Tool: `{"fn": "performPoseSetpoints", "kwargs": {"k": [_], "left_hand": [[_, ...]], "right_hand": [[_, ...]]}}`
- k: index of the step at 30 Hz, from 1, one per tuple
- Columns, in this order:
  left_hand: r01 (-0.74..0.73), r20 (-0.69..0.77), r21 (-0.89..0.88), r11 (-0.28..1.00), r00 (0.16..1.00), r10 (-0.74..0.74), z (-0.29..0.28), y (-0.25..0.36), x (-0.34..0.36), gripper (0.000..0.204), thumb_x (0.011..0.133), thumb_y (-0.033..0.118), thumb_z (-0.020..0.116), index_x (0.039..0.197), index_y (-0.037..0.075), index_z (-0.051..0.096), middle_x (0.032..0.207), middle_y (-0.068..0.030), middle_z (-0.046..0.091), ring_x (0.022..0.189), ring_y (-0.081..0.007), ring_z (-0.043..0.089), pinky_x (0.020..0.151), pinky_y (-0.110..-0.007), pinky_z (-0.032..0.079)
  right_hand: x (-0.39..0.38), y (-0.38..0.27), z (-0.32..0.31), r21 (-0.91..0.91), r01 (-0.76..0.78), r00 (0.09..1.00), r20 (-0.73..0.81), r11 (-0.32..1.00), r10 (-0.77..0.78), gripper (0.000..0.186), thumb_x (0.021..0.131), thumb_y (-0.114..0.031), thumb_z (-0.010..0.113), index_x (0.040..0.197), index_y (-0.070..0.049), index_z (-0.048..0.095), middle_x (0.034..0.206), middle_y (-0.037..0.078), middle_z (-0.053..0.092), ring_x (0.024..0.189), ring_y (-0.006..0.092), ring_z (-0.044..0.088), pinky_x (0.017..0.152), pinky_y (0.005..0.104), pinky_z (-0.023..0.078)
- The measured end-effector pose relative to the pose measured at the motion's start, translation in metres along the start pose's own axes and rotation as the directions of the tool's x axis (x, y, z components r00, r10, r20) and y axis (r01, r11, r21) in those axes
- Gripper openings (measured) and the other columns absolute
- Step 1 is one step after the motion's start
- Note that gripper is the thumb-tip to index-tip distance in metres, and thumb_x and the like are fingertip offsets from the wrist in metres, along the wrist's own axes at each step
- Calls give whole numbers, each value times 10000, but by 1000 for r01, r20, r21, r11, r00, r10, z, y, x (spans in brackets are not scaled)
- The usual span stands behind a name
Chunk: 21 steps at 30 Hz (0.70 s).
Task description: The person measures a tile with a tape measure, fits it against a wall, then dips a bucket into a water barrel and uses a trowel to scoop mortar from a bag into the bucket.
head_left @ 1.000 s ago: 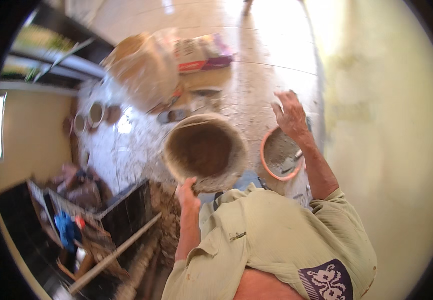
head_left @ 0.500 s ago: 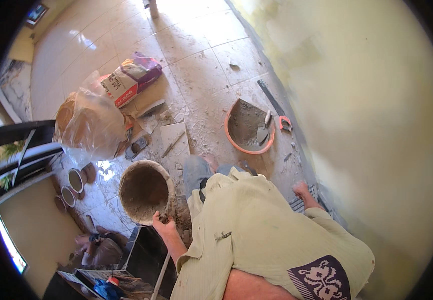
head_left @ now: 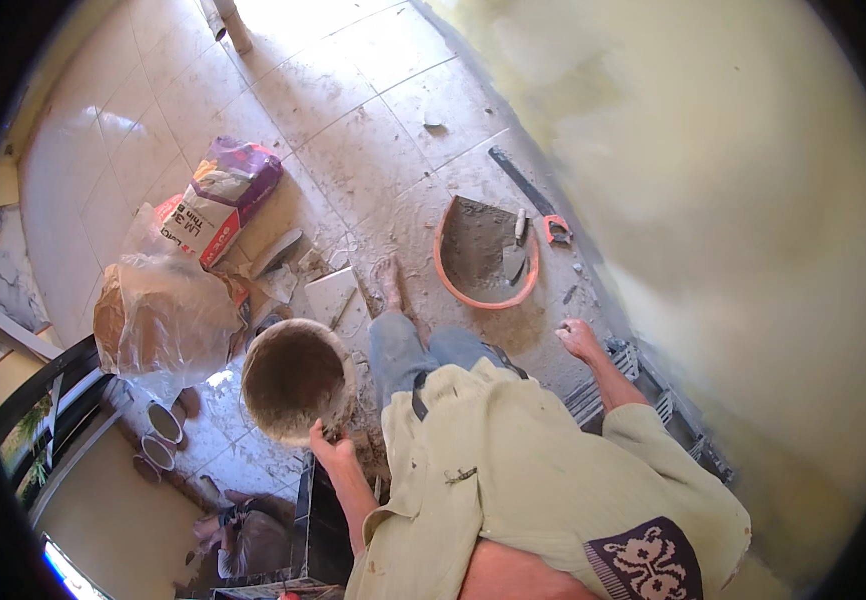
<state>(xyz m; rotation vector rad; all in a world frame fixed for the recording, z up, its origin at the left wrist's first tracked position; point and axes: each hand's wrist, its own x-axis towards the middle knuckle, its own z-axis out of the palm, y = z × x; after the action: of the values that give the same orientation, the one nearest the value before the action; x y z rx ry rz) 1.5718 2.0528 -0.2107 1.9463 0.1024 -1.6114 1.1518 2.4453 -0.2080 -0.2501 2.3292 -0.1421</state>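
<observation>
My left hand (head_left: 335,448) grips the lower rim of a mud-caked bucket (head_left: 295,380), whose inside is coated with grey mortar. My right hand (head_left: 579,340) is beside my right leg near the wall, fingers curled; whether anything is in them is hidden. Above it, an orange-rimmed tub (head_left: 443,270) holds grey mortar and a trowel (head_left: 516,260). A black long tool with an orange handle (head_left: 555,229) lies right of the tub. My bare foot (head_left: 390,282) stands on the dusty tiles, beside a loose tile (head_left: 331,296).
A purple-and-white sack (head_left: 223,200) and a plastic-wrapped bundle (head_left: 163,320) lie at left. The pale wall (head_left: 733,200) runs along the right, with metal grilles (head_left: 593,400) at its foot. Pots (head_left: 163,425) and a crouching person (head_left: 248,535) are at lower left, posts (head_left: 233,25) at the top.
My right hand has dropped from above the tub to beside my leg. The view has turned and shifted, and my bare feet have come into sight. My left hand still holds the bucket.
</observation>
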Motion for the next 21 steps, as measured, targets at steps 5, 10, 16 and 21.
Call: {"fn": "performPoseSetpoints", "kwargs": {"k": [5, 10, 16, 21], "left_hand": [[10, 119, 198, 980, 992, -34, 84, -16, 13, 272, 765, 142, 690, 1019, 99, 602, 1040, -26, 591, 1003, -227, 532, 895, -432, 425], [24, 143, 210, 977, 988, -55, 163, -55, 18, 224, 791, 109, 675, 986, 51, 581, 997, -85, 597, 949, -260, 575, 833, -427, 497], [-24, 277, 337, 941, 958, -75, 204, -115, 18, 242, 802, 109, 655, 1009, 30, 561, 1018, -97, 606, 960, -274, 607, 854, -446, 523], [-56, 243, 371, 927, 969, -38, 209, -180, 23, 305, 805, 83, 615, 1095, 17, 545, 1086, -107, 614, 1023, -283, 606, 900, -470, 503]], "right_hand": [[34, 26, -11, 45, -10, 1000, -4, 999, 10, 301, 804, -241, 603, 979, -4, 665, 993, 236, 657, 951, 375, 628, 855, 438, 483], [60, -23, -45, 63, -156, 986, 76, 986, 152, 323, 817, -241, 594, 1016, 7, 656, 1027, 239, 652, 987, 376, 618, 877, 427, 477], [133, 51, -2, -43, -39, 998, 52, 998, 41, 354, 810, -235, 603, 1076, -3, 637, 1041, 236, 648, 989, 383, 616, 870, 452, 486], [254, 132, 52, -223, 173, 985, 68, 959, -162, 306, 797, -154, 589, 1083, -48, 607, 980, 260, 613, 946, 446, 599, 824, 515, 488]]}}
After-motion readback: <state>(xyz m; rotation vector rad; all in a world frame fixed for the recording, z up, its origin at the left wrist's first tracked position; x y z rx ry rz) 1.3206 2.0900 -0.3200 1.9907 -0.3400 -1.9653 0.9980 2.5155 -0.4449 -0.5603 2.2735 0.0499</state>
